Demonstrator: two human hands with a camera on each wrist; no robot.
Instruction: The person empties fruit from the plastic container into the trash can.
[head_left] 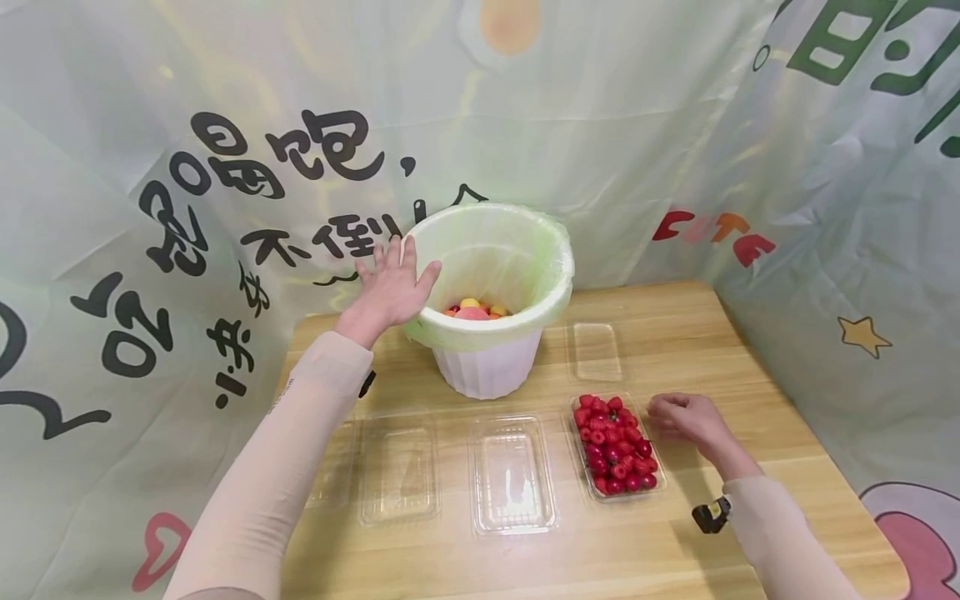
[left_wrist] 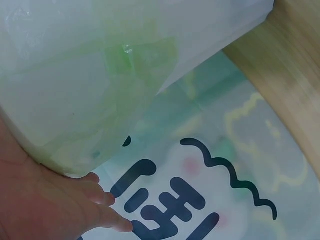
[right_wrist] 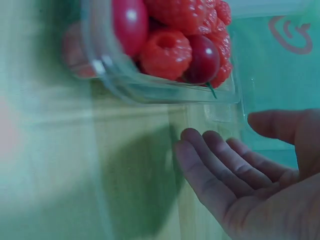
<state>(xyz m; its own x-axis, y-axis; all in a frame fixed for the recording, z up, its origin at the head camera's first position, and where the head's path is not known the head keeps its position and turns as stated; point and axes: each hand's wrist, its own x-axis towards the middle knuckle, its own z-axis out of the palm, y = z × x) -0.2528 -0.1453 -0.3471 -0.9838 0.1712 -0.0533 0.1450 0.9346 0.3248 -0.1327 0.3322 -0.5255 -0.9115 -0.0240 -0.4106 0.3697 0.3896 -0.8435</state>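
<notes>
My left hand spreads its fingers at the left rim of a white bucket lined with a pale green plastic bag. In the left wrist view the palm lies against the lined side. Several yellow, red and pink fruits lie at the bottom. My right hand hovers just right of a clear plastic box filled with raspberries and dark red cherry-like fruits. In the right wrist view its fingers are loosely bent, apart from the box, with nothing between them.
Clear plastic trays stand in a row left of the filled box, another clear tray among them. A smaller clear piece lies behind it. The wooden table is enclosed by printed cloth walls.
</notes>
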